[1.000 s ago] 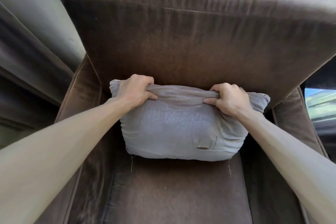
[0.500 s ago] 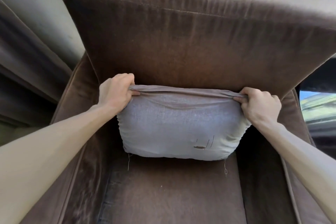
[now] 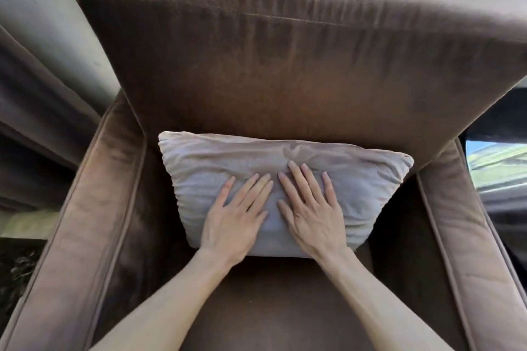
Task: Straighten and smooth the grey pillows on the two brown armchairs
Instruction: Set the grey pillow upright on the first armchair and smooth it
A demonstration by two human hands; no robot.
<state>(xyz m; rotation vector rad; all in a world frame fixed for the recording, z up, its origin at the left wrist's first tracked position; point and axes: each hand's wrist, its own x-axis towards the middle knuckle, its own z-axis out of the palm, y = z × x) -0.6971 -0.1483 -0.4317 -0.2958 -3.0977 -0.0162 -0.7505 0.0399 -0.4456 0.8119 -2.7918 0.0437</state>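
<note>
A grey pillow (image 3: 370, 179) leans upright against the backrest of a brown armchair (image 3: 285, 65), resting on the seat cushion. My left hand (image 3: 236, 216) lies flat on the pillow's front, fingers spread, left of centre. My right hand (image 3: 310, 208) lies flat beside it, fingers spread, right of centre. The two hands nearly touch at the fingertips. Neither hand grips the fabric. The pillow's lower middle is hidden under my hands. Only one armchair is in view.
The chair's left armrest (image 3: 94, 222) and right armrest (image 3: 467, 236) flank the seat (image 3: 271, 308). A grey curtain or wall (image 3: 42, 80) hangs at the left. A bright window strip (image 3: 496, 162) shows at the right edge.
Both hands let go of the pillow's top edge and moved down to its front, now lying flat and open. The pillow's top corners stick out again.
</note>
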